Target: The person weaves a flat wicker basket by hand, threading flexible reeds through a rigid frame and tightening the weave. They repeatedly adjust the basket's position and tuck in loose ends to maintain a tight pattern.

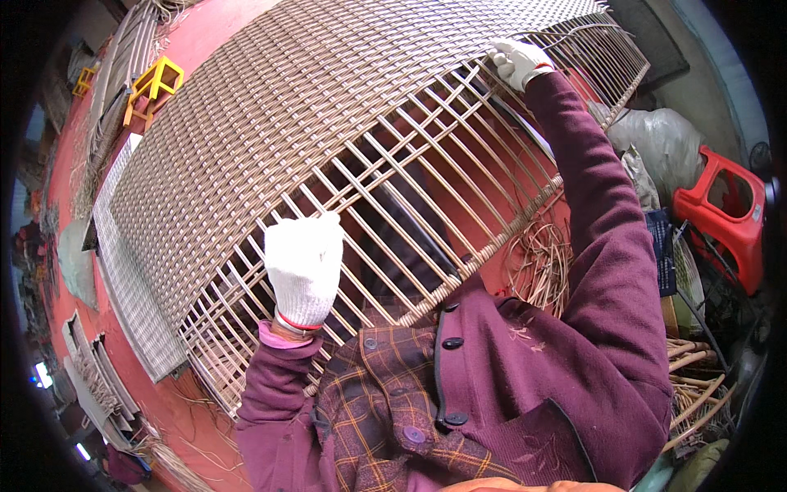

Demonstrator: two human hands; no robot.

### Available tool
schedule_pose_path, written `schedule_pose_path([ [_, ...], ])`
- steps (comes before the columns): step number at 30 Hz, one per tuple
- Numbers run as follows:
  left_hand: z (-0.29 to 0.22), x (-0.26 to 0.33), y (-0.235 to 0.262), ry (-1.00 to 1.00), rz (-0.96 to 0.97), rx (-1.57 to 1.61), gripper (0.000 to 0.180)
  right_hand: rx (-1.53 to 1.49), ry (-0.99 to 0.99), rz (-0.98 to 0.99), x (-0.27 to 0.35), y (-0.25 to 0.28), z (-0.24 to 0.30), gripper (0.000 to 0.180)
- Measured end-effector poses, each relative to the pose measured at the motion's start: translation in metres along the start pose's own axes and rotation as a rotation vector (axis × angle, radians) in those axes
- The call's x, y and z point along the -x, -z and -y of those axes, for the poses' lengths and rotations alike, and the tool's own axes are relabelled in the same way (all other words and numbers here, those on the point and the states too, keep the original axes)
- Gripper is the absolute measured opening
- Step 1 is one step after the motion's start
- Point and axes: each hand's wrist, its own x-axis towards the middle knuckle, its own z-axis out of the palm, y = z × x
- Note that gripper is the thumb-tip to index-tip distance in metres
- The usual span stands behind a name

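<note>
A large woven cane panel leans toward me, its upper part tightly woven and its lower part bare parallel strands. My left hand, in a white knit glove, is fisted around strands near the panel's lower edge. My right hand, also gloved, reaches up to the far right where the weave ends and pinches a cane strand there. Both arms wear dark maroon sleeves.
More woven panels lie on the red floor at left. A yellow stool stands at the upper left. Loose cane coils lie under the panel at right. A red plastic stool and a grey sack stand further right.
</note>
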Motion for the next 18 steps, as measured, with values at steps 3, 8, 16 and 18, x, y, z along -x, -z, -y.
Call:
schedule_pose_path([
  [3, 0.004, 0.003, -0.01, -0.027, -0.044, 0.044, 0.021, 0.085, -0.05, -0.104, -0.007, 0.005, -0.005, 0.018],
  [8, 0.004, 0.002, -0.016, -0.007, -0.02, 0.051, 0.022, 0.478, -0.001, -0.064, -0.02, 0.008, 0.005, 0.037],
  [16, 0.003, 0.006, -0.017, -0.043, -0.06, 0.066, 0.021, 0.968, 0.42, -0.092, 0.008, 0.014, 0.018, 0.022],
  [18, 0.005, 0.007, -0.017, -0.054, -0.048, 0.065, 0.021, 0.136, 0.217, 0.066, 0.02, 0.011, 0.016, 0.016],
])
